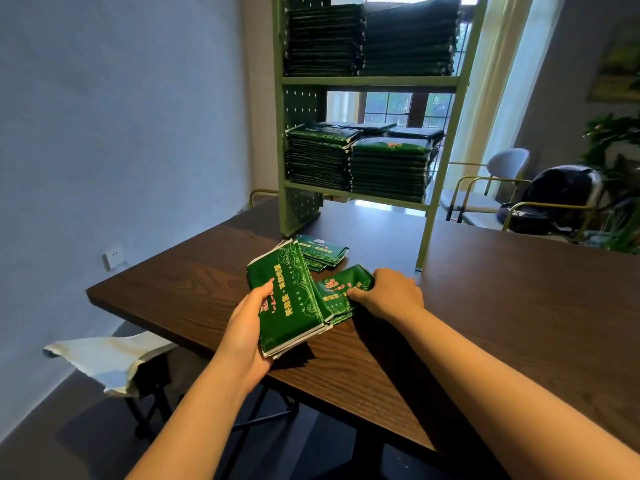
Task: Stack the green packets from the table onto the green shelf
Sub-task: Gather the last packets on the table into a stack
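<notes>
Both bare forearms reach forward from the lower edge. The left hand [247,327] grips a bundle of flat green printed packets [287,306], thumb on top. The right hand [389,294], knuckles up, seems to pinch a second green packet [341,289].

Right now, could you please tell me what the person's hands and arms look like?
Both arms are bare up to the frame edge: no sleeves show. The left hand and right hand wear no gloves, and I see no rings, watch or bracelet.
</notes>
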### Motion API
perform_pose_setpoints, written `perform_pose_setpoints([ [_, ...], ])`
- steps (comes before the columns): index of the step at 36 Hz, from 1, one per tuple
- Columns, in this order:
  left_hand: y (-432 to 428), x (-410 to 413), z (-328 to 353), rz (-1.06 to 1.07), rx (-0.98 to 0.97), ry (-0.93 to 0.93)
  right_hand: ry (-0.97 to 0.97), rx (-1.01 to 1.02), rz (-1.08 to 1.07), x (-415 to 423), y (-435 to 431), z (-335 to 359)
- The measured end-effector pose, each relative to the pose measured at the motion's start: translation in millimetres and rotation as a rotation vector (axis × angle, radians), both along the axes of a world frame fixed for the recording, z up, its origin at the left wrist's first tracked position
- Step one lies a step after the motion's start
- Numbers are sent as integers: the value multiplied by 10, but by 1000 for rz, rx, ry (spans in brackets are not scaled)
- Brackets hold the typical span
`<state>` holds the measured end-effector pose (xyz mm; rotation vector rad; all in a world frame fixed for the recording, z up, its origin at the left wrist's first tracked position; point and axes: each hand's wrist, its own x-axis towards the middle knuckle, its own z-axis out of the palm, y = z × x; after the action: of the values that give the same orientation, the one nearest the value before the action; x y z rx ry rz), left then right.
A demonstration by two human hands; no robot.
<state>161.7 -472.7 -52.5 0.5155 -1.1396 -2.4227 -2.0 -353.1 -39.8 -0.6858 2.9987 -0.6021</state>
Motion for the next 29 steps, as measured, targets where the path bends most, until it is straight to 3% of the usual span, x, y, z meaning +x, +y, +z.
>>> perform_pose_setpoints([
  [6, 13, 18, 9, 13, 5, -8, -199, -59, 73, 11, 19, 128],
  [9, 8, 25, 8, 20, 0, -31, -188, -88, 131, 60, 54, 169],
  [12, 7, 16, 13, 26, -7, -41, -138, 1, 175, 112, 81, 234],
  [16, 8, 12, 7, 24, -14, -47, -224, 69, 205, 136, 106, 321],
  [25, 32, 64, 53, 13, 12, -20, -420, -180, 217, 152, 129, 249],
  [29, 34, 64, 56, 30, -11, -38, -294, -368, 171, 90, 157, 221],
])
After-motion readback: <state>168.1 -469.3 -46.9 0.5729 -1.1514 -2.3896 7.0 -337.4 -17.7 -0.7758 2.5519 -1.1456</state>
